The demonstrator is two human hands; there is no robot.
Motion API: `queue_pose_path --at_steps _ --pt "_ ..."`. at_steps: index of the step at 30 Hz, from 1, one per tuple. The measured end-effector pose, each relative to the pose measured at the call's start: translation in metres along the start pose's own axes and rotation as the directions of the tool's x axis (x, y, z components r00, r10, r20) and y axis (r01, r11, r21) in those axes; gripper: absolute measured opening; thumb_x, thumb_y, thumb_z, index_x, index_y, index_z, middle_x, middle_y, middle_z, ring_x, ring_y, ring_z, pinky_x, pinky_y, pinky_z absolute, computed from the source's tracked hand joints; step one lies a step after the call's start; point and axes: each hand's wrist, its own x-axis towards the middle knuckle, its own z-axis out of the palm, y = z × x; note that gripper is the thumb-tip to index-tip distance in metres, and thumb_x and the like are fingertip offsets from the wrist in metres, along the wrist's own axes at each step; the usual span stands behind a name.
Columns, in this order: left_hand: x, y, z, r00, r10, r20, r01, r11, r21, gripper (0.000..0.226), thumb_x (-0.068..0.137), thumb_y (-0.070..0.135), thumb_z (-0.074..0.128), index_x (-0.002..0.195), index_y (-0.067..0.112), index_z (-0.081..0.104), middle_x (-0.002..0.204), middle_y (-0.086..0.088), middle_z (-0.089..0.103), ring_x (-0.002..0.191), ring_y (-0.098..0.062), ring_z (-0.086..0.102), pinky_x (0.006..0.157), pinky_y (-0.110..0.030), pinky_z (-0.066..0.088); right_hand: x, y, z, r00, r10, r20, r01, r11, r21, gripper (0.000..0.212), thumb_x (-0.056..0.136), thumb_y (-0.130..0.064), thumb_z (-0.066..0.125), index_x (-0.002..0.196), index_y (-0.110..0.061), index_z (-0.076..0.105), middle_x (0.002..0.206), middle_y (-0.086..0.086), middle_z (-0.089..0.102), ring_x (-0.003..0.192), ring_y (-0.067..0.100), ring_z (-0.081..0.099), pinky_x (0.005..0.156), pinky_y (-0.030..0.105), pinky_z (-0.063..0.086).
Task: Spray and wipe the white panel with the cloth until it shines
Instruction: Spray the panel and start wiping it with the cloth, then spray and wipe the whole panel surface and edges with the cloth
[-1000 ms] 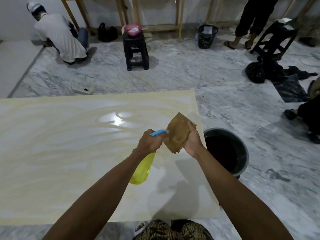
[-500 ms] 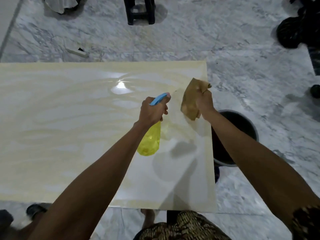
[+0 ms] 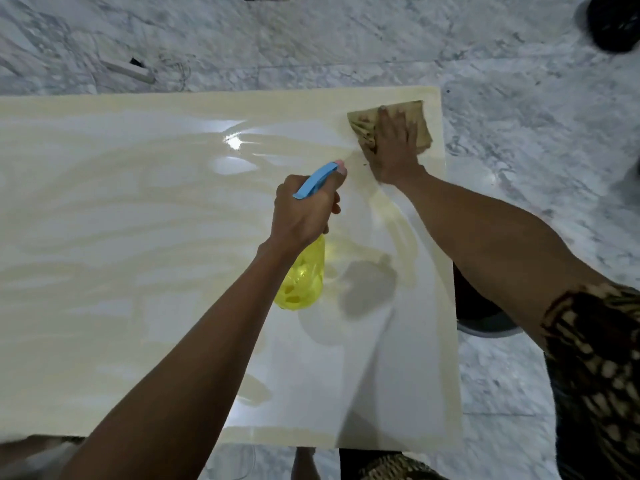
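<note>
The right hand (image 3: pixel 394 147) lies flat, fingers spread, pressing the brown cloth (image 3: pixel 420 124) onto the far right corner of the white panel (image 3: pixel 138 271). The left hand (image 3: pixel 303 211) is closed around the neck of a yellow spray bottle (image 3: pixel 303 282) with a blue trigger, held above the panel's streaky, wet-looking surface. A dark bucket (image 3: pixel 485 317) sits on the marble floor (image 3: pixel 346 39) just beside the panel's right edge.
</note>
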Motion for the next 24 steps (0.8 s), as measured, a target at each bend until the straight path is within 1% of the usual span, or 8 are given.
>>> queue_pose_path --at_steps 5,11,14,17,19,21,22,24 --pt "-0.028 -0.015 -0.009 0.999 -0.035 0.033 0.034 0.999 0.026 0.047 0.097 0.055 0.068 0.079 0.013 0.079 0.067 -0.006 0.074 0.053 -0.022 0.065 0.052 -0.038 0.057 -0.080 -0.004 0.017 0.997 -0.071 0.018 0.070 0.997 0.020 0.068 0.101 -0.048 0.036 0.157 -0.017 0.012 0.165 0.007 0.010 0.151 0.037 0.005 0.120 0.050 -0.002" --pt "-0.084 -0.032 -0.024 0.997 -0.040 0.068 0.038 0.999 0.039 0.056 0.099 0.055 0.067 0.063 0.012 0.070 0.067 -0.009 0.074 0.052 -0.022 0.065 0.050 -0.034 0.055 -0.222 -0.026 0.040 0.998 -0.050 0.029 0.046 0.993 0.110 0.067 0.096 -0.050 0.031 0.153 -0.016 0.027 0.161 0.009 0.027 0.147 0.043 0.019 0.117 0.057 0.010" --pt "-0.119 -0.048 -0.037 0.996 -0.030 0.087 0.027 0.999 0.036 0.057 0.099 0.056 0.067 0.062 0.013 0.070 0.066 -0.008 0.074 0.049 -0.022 0.063 0.048 -0.031 0.054 -0.307 -0.045 0.049 0.994 -0.026 0.107 0.015 0.994 0.107 0.066 0.095 -0.051 0.028 0.154 -0.021 0.025 0.161 0.010 0.026 0.147 0.045 0.017 0.116 0.061 0.011" --pt "-0.157 -0.066 -0.047 0.993 -0.026 0.119 0.021 0.999 0.039 0.047 0.098 0.054 0.069 0.064 0.021 0.071 0.066 -0.007 0.074 0.048 -0.021 0.061 0.048 -0.029 0.053 -0.383 -0.074 0.051 0.974 0.042 0.222 -0.075 0.987 0.140 0.065 0.101 -0.045 0.031 0.156 -0.015 0.015 0.163 0.011 0.016 0.150 0.041 0.003 0.120 0.060 0.006" --pt "-0.179 -0.079 -0.053 0.989 -0.019 0.146 0.014 0.999 0.033 0.046 0.098 0.053 0.069 0.070 0.016 0.074 0.065 -0.007 0.073 0.049 -0.021 0.062 0.049 -0.030 0.053 -0.422 -0.097 0.042 0.944 0.031 0.329 -0.116 0.963 0.243 0.057 0.103 -0.035 0.037 0.155 -0.018 0.021 0.161 0.012 0.024 0.150 0.037 0.013 0.120 0.053 0.014" --pt "-0.193 -0.083 -0.058 0.989 -0.021 0.144 0.017 0.999 0.033 0.046 0.099 0.051 0.069 0.075 0.012 0.074 0.068 -0.009 0.074 0.044 -0.016 0.060 0.047 -0.027 0.052 -0.444 -0.111 0.019 0.952 0.040 0.302 -0.203 0.823 0.530 0.037 0.103 -0.033 0.041 0.138 -0.028 0.052 0.139 0.014 0.055 0.128 0.035 0.051 0.103 0.049 0.044" --pt "-0.196 -0.083 -0.060 0.990 -0.023 0.136 0.019 0.999 0.029 0.047 0.099 0.051 0.068 0.075 0.011 0.073 0.070 -0.010 0.074 0.042 -0.013 0.059 0.046 -0.025 0.052 -0.446 -0.114 0.005 0.950 0.141 0.278 -0.297 0.682 0.668 0.028 0.103 -0.034 0.044 0.123 -0.026 0.061 0.125 0.018 0.064 0.111 0.035 0.061 0.089 0.048 0.049" --pt "-0.197 -0.074 -0.066 0.993 -0.009 0.114 0.007 1.000 0.018 0.051 0.099 0.051 0.067 0.072 0.008 0.071 0.071 -0.010 0.074 0.042 -0.012 0.059 0.046 -0.024 0.052 -0.427 -0.109 -0.020 0.869 0.364 0.335 -0.465 0.371 0.804 0.038 0.101 -0.045 0.046 0.117 -0.014 0.063 0.114 0.025 0.067 0.098 0.033 0.065 0.081 0.043 0.051"
